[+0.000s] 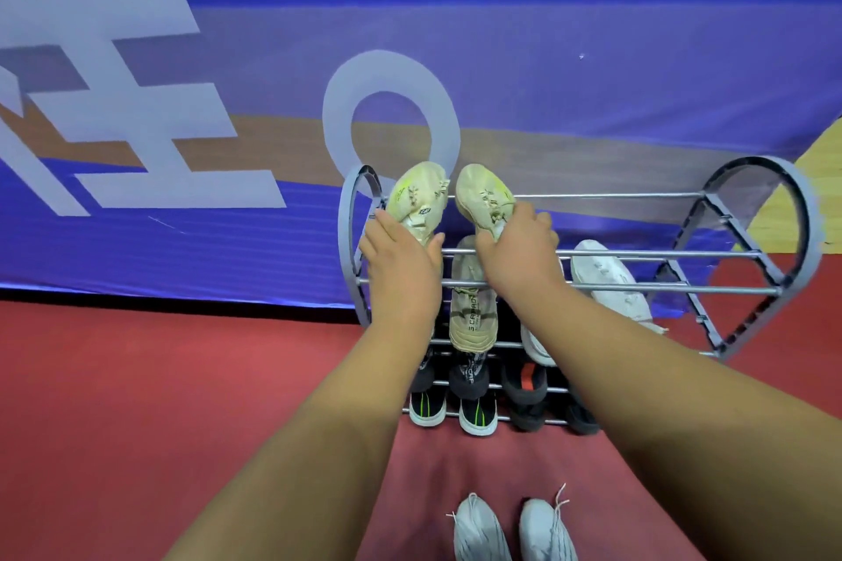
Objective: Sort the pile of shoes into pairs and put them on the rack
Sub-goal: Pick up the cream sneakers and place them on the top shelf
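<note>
A grey metal shoe rack point(638, 196) stands against the blue banner. Two cream sneakers sit side by side at the left end of its top tier, toes toward the banner. My left hand point(398, 262) grips the heel of the left cream sneaker point(417, 196). My right hand point(519, 251) grips the heel of the right cream sneaker point(485, 196). One tier down lie a beige shoe point(471, 310) and a white sneaker point(608, 278). On the bottom tier stand black shoes with green stripes point(474, 410) and dark shoes point(528, 396).
The red floor point(182, 378) stretches out to the left of the rack. A blue banner with white letters point(136, 105) hangs behind it. My own grey sneakers point(515, 528) show at the bottom edge. The right part of the top tier holds no shoes.
</note>
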A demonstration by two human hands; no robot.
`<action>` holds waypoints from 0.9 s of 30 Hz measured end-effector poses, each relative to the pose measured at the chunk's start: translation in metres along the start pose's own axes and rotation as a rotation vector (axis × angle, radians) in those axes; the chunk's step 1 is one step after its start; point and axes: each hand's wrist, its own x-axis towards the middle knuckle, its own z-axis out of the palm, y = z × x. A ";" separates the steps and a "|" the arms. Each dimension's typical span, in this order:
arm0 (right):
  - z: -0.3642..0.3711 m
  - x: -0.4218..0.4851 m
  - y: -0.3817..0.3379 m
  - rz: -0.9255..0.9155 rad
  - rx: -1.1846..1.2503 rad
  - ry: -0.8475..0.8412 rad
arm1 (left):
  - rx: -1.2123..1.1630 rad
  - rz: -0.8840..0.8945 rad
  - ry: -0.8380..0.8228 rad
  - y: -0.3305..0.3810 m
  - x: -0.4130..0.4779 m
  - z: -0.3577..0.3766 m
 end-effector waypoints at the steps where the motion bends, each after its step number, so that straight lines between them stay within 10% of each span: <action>1: 0.004 0.000 0.005 -0.014 -0.015 -0.003 | 0.012 -0.007 -0.017 -0.003 -0.002 0.006; 27: 0.009 -0.014 0.032 -0.223 -0.082 -0.058 | -0.153 0.001 -0.185 -0.036 0.001 0.001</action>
